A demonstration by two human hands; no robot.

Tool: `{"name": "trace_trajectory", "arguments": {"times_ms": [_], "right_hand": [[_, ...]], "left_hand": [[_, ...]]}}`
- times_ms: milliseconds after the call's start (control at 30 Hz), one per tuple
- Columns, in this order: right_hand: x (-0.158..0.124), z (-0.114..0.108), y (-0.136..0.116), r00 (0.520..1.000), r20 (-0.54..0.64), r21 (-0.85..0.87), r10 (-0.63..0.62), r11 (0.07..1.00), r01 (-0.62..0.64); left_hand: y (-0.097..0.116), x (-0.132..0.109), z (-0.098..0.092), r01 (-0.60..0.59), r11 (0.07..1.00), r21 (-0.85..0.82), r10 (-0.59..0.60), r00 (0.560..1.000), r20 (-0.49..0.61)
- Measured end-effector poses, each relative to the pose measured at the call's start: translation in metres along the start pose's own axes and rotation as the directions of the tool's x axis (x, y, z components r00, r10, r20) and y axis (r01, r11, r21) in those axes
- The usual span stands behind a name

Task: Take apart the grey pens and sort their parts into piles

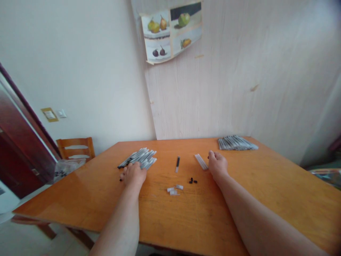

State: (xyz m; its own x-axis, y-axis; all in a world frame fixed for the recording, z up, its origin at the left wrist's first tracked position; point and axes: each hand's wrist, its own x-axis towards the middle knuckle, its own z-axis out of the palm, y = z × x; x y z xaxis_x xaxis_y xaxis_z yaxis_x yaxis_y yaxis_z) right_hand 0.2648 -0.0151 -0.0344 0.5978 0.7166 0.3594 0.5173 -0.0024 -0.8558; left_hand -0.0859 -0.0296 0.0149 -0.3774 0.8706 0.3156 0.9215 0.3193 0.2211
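Note:
My left hand (134, 174) rests knuckles-up on the orange wooden table (186, 213), fingers curled at the near edge of a pile of grey pens (140, 158); a dark pen tip shows under the fingers. My right hand (217, 163) lies curled beside a few white pen tubes (201, 161), touching their right side. Between the hands lie a single pen part (177, 164), some small black caps (193, 181) and clear caps (174, 189).
A second pile of grey pens (236, 143) lies at the table's far right. A wooden chair (76, 147) and a plastic bag (66, 167) stand left of the table. A fruit picture (172, 32) hangs on the wall.

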Motion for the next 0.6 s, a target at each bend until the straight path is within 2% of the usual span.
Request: {"name": "trace_trajectory", "arguments": {"times_ms": [600], "right_hand": [[-0.0006, -0.0006, -0.0044, 0.999, 0.027, 0.005, 0.034, 0.999, -0.034]], "left_hand": [[0.0008, -0.0026, -0.0013, -0.02, 0.999, 0.049, 0.021, 1.0, -0.003]]}}
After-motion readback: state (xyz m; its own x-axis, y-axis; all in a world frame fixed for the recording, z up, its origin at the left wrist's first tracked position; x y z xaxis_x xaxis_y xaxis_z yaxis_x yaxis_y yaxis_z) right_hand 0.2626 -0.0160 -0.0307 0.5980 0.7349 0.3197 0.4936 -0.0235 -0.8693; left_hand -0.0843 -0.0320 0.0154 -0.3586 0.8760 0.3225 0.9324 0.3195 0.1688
